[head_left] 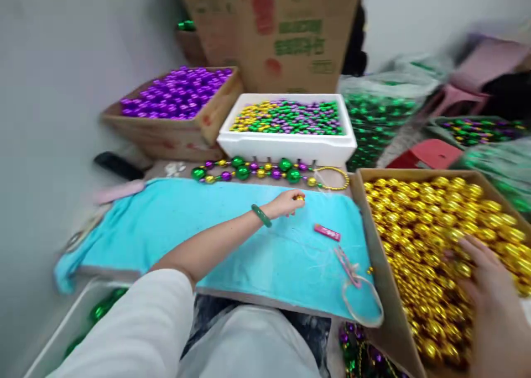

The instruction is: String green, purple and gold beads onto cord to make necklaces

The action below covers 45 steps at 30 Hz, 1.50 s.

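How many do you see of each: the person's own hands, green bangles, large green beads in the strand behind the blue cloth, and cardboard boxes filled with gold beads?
Hands: 2 (left hand, right hand)
Green bangle: 1
Large green beads in the strand: 5
Cardboard box of gold beads: 1
Total: 9

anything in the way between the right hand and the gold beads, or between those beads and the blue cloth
Nothing visible blocks the right hand; it is right at the gold beads. Between those beads and the blue cloth stands the left wall of the cardboard box.
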Each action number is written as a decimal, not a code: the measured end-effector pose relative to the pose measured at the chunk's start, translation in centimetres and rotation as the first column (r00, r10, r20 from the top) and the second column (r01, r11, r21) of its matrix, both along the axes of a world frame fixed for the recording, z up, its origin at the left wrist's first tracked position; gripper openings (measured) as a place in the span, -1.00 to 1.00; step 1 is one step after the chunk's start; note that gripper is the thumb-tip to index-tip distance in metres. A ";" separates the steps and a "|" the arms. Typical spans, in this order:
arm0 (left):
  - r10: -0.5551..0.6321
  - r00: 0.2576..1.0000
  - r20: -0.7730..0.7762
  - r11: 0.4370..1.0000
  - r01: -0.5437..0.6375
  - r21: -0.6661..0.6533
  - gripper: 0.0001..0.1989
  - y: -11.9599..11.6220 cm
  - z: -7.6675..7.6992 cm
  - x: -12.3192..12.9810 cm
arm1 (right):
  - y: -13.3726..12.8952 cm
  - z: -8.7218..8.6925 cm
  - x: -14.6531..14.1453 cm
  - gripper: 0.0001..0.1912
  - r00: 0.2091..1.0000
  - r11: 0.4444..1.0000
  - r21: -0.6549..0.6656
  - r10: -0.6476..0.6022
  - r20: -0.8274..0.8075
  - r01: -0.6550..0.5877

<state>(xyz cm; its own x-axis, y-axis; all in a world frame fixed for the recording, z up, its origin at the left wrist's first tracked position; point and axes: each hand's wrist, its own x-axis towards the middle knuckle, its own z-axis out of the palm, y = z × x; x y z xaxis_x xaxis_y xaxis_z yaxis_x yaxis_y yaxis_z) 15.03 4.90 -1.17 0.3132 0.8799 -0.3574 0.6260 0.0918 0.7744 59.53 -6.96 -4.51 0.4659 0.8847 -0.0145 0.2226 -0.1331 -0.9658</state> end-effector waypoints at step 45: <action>0.359 0.933 0.009 0.847 -0.329 0.418 -0.31 -1.9 -5.7 -31.0 | 13.8 -4.0 -54.7 -0.48 0.930 0.943 0.089 0.294 0.221 -0.320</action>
